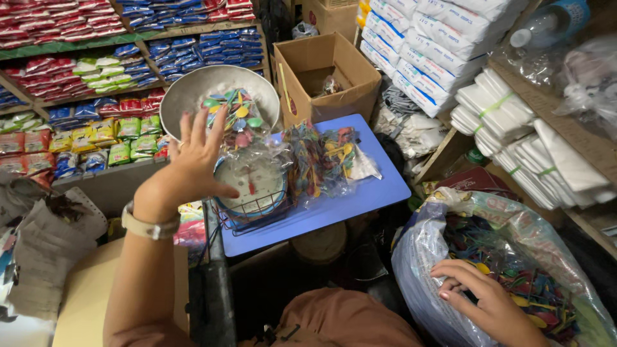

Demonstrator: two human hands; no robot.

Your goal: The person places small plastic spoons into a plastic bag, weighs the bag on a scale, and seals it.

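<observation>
My left hand (196, 160) is raised with fingers spread in front of a weighing scale (252, 186), holding nothing. The scale's metal pan (186, 96) carries a clear packet of small colourful plastic spoons (238, 115). More clear packets of the same spoons (321, 160) lie on a blue tabletop (379, 186) beside the scale. My right hand (485, 302) reaches into a large clear plastic sack (424, 257) full of loose colourful spoons at the lower right, its fingers curled among them.
An open cardboard box (321, 67) stands behind the blue table. Shelves of packaged goods (96, 77) fill the left. Stacks of white packets (514, 115) sit on shelves at the right. Crumpled newspaper (45, 238) lies at the left edge.
</observation>
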